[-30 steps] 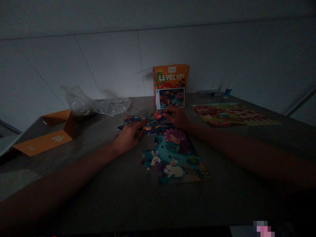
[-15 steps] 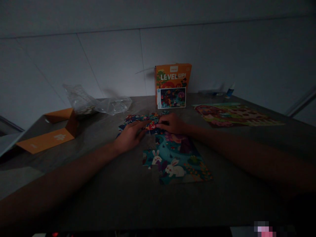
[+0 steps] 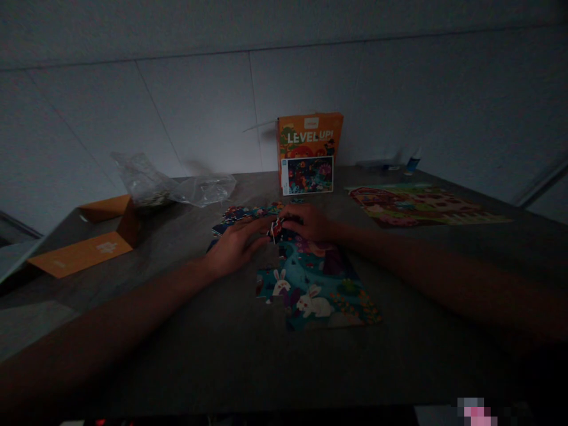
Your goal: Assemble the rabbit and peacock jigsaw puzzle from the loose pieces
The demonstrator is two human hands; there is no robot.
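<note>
1. Right hand — fingers bent, pinching one red puzzle piece.
2. Left hand — fingers stretched, thumb apart, tips beside that piece; we cannot tell if they grip it.
3. Red puzzle piece: between our hands, eleven o'clock from the joined puzzle section.
4. Loose pieces: twelve o'clock from our left hand.

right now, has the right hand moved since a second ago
Yes: judged against the picture card, the right hand moved left and away from it.

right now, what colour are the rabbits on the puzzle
White rabbits on the puzzle, seen in the head view.
</note>
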